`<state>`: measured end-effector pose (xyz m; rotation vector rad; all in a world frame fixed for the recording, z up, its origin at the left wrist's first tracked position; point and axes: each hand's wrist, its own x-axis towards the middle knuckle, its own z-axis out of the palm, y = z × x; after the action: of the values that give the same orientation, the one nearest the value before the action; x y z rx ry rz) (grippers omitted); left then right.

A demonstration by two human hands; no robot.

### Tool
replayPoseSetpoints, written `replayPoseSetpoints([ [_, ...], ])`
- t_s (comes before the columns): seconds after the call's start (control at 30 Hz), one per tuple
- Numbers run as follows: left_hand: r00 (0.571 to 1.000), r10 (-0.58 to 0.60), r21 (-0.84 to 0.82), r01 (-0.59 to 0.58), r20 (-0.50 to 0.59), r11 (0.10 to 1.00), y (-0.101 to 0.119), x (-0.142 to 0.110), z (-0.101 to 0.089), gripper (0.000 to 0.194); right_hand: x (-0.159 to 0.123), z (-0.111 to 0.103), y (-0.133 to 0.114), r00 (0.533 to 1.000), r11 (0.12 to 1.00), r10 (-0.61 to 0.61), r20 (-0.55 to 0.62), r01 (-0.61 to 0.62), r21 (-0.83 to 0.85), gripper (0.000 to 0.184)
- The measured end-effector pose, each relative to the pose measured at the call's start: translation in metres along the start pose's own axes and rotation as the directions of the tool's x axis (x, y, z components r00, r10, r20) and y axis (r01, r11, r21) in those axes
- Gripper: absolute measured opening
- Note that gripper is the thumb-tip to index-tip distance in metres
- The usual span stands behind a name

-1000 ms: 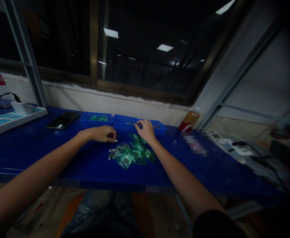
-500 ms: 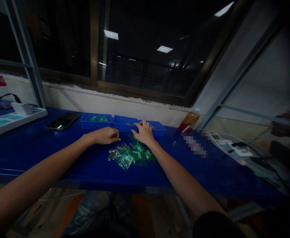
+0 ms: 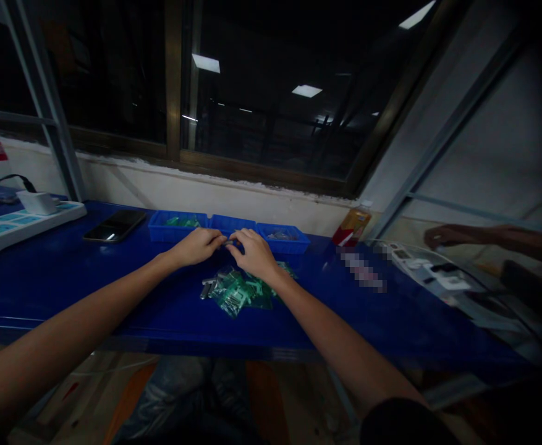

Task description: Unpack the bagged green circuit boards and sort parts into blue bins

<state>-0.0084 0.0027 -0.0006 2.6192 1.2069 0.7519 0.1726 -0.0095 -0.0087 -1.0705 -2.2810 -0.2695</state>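
With the clock set where the fingertips meet, the heap of green packets [image 3: 233, 293] lies nearest, at about 6 o'clock, with loose metal cylinders [image 3: 205, 289] at its left edge, so much looks left to handle. At the centre, the left hand [image 3: 199, 246] and right hand [image 3: 254, 252] are pinched nearly closed on one small part [image 3: 227, 241], too tiny to identify, its joining seemingly unfinished. Beyond, the left bin [image 3: 171, 233] at 10 o'clock holds green pieces and the right bin [image 3: 289, 246] at 3 clear ones.
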Motion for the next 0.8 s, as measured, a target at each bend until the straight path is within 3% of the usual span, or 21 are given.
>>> replayPoseSetpoints([
  [0.23, 0.983, 0.147, -0.037, -0.152, -0.107, 0.988, -0.0012, -0.0026, -0.0021, 0.025, 0.0027, 0.001, 0.0035, 0.999, 0.989, 0.034, -0.029, -0.03, 0.142, 0.024],
  [0.43, 0.99, 0.11, 0.027, -0.108, -0.084, 0.994, -0.0015, -0.0021, -0.0006, 0.02, 0.0028, -0.0006, 0.0, 0.999, 0.983, 0.04, 0.006, -0.041, 0.18, 0.026],
  [0.8, 0.997, 0.04, 0.039, -0.037, -0.069, 0.999, 0.0033, -0.003, -0.0017, 0.026, -0.0005, 0.003, 0.0006, 0.998, 0.981, 0.048, -0.037, -0.04, 0.19, 0.012],
])
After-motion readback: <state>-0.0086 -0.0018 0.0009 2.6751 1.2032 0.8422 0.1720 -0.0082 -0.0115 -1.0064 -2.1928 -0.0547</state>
